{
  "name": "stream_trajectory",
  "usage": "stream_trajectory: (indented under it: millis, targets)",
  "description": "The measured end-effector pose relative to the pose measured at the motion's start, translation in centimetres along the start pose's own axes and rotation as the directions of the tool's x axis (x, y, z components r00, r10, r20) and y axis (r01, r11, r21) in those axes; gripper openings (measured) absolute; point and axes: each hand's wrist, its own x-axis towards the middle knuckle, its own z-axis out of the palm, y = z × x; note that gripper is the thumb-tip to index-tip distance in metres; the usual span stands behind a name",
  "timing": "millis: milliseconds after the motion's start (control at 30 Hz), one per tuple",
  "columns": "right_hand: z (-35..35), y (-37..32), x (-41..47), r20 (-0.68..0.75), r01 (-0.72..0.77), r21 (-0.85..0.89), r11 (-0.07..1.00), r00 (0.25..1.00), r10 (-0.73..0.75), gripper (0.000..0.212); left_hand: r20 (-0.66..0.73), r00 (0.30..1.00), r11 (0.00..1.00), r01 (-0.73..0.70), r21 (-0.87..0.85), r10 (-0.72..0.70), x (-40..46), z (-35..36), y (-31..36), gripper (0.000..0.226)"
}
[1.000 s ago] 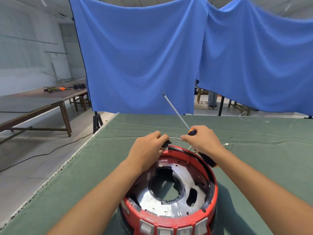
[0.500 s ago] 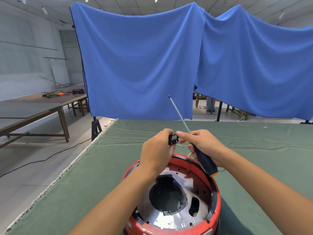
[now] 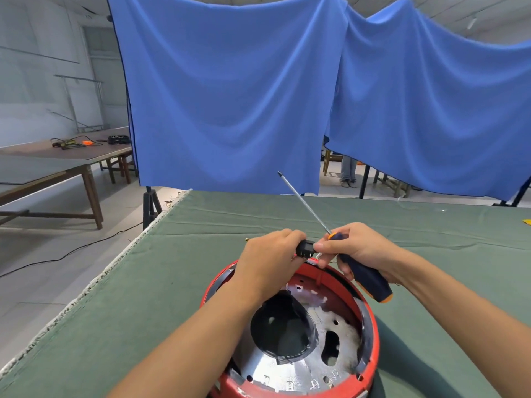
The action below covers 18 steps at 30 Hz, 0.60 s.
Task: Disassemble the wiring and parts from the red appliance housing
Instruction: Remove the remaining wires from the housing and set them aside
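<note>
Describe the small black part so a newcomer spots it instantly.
Start at the red housing on the green table. Just above its far rim the left hand and right hand meet. The black part is pinched between them, beside the screwdriver, blocky and far smaller.

Premises: a large bare workshop or test hall. Evidence: grey concrete floor (image 3: 57, 282) with a loose black cable (image 3: 71, 252) running across it; pale plain walls (image 3: 37, 81); 2 blue cloth backdrops (image 3: 230, 96) hung on stands; a work table covered in green cloth (image 3: 201, 239); a long wooden bench (image 3: 57, 159) at left carrying tools and coiled cable; wooden chairs (image 3: 393, 182) behind the backdrops.
</note>
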Motion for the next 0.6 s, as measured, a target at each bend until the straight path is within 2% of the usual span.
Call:
stream_trajectory:
  millis: [167, 233, 300, 400, 600]
  targets:
    - [-0.3, 1.0, 0.1, -0.042, 0.000, 0.027, 1.000, 0.999, 0.001, 0.011, 0.028, 0.999, 0.994, -0.040, 0.101, 0.037, 0.2, 0.7, 0.1, 0.038]
    - [-0.5, 1.2, 0.3, -0.128, 0.022, 0.029, 0.999, 0.992, -0.018, 0.011, 0.064, 0.998, 0.994, -0.030, 0.103, 0.023, 0.1, 1.0, -0.3, 0.046]
    - [-1.2, 1.4, 0.5, -0.239, 0.009, 0.023, 1.000, 0.971, -0.003, 0.013, 0.172, 0.985, 0.994, 0.000, 0.107, -0.018, -0.1, 1.3, -0.8, 0.048]
    - [-2.5, 2.6, 0.5, -0.360, -0.091, 0.087, 0.992, 0.926, 0.116, 0.017, 0.318, 0.944, 0.987, 0.037, 0.156, -0.086, -0.2, 1.7, -1.1, 0.040]
    - [-3.2, 6.9, 1.2, -0.447, -0.305, 0.290, 0.907, 0.795, 0.410, 0.020, 0.280, 0.949, 0.984, 0.108, 0.142, -0.145, 0.2, 1.5, -1.4, 0.025]
